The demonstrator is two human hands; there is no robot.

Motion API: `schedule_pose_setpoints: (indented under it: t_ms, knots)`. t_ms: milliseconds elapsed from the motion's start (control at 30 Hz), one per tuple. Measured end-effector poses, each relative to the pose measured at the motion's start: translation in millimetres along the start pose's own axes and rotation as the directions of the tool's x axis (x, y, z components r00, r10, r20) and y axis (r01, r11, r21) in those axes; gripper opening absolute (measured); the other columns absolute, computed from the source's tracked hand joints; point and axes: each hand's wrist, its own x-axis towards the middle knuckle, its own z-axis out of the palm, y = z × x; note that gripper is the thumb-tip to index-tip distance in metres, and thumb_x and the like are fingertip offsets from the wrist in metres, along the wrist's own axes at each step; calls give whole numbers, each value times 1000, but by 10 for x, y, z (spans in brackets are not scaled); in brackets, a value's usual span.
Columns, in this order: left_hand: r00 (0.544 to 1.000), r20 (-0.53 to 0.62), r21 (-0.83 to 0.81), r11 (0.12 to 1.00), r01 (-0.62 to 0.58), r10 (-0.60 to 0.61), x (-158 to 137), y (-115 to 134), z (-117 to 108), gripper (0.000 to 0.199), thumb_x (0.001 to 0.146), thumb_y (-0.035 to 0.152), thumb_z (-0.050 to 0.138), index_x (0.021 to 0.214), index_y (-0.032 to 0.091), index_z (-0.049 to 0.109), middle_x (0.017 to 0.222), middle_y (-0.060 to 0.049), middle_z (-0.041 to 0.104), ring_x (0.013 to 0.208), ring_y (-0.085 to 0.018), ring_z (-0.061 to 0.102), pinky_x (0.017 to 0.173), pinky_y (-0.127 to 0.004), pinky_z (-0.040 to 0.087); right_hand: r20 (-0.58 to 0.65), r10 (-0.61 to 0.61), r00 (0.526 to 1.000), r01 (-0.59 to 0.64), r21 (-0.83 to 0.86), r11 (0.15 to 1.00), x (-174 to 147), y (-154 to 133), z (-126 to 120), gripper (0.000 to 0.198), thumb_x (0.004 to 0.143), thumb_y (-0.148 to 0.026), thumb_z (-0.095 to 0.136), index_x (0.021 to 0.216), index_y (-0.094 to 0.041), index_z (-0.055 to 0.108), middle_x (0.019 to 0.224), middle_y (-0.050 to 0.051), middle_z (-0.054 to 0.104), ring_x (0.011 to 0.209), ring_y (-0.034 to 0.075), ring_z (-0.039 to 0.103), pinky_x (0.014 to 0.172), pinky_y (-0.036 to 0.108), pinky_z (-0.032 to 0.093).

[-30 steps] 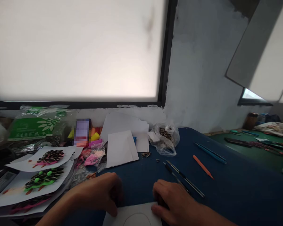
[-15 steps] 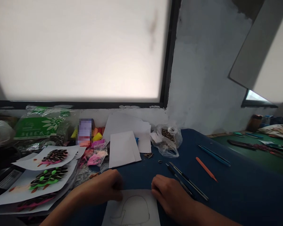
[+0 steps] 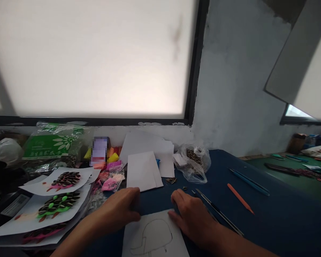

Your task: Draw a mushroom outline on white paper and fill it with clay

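Observation:
A white sheet of paper (image 3: 155, 237) lies in front of me, with a pencil outline of a rounded, turtle-like animal on it. At its upper left corner is my left hand (image 3: 124, 207), fingers curled and thumb against the edge. My right hand (image 3: 194, 216) grips the upper right corner, its thumb lying over the paper and its fingers bent. Just beyond the right hand is a pen-like tool with a metallic shaft (image 3: 220, 212); another thin one beside it is partly hidden by that hand.
Left are stacked seed-decorated pictures (image 3: 59, 205), a green seed bag (image 3: 49, 142) and colourful clay packets (image 3: 111, 182). Blank white sheets (image 3: 143, 171) lie behind the hands, near a plastic bag of seeds (image 3: 194, 160). An orange tool (image 3: 240, 198) and blue tweezers (image 3: 248, 182) lie right.
The paper has turned slightly, and its upper right corner now sits higher. My right thumb has come over that corner. The whole view has shifted a little.

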Motion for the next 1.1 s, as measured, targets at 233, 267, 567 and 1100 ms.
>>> schedule_pose_setpoints:
  t_ms: [233, 267, 567, 1100]
  knots:
    - [991, -110, -21, 997, -79, 77, 91, 83, 125, 13, 76, 25, 59, 66, 21, 55, 65, 2, 57, 64, -17, 54, 57, -25, 36, -53, -215, 975, 214, -35, 976, -103, 15, 76, 25, 86, -7, 55, 65, -17, 50, 66, 0, 59, 57, 12, 54, 51, 27, 24]
    - [988, -124, -20, 995, -99, 96, 87, 114, 164, 13, 77, 25, 59, 65, 20, 56, 66, 2, 58, 65, -17, 55, 59, -25, 37, -45, -224, 974, 222, -48, 974, -107, 17, 87, 24, 85, -7, 55, 65, -17, 50, 66, 0, 59, 57, 12, 54, 51, 27, 23]
    - [950, -217, -16, 972, -233, 225, 62, 191, 397, 20, 91, 21, 48, 92, 21, 68, 97, -8, 66, 87, -23, 63, 75, -31, 48, 19, -14, 1000, 18, -242, 970, 36, 157, 170, 25, 87, 6, 50, 83, -17, 58, 86, 5, 67, 69, 18, 63, 51, 28, 26]
    - [901, -344, -34, 955, -294, 265, 115, 32, 545, 27, 94, 13, 38, 82, 21, 60, 93, -7, 62, 86, -23, 60, 74, -34, 51, 24, -11, 1000, 17, -265, 964, 56, 233, 103, 19, 94, -4, 53, 81, -17, 59, 79, 6, 71, 68, 21, 68, 54, 28, 33]
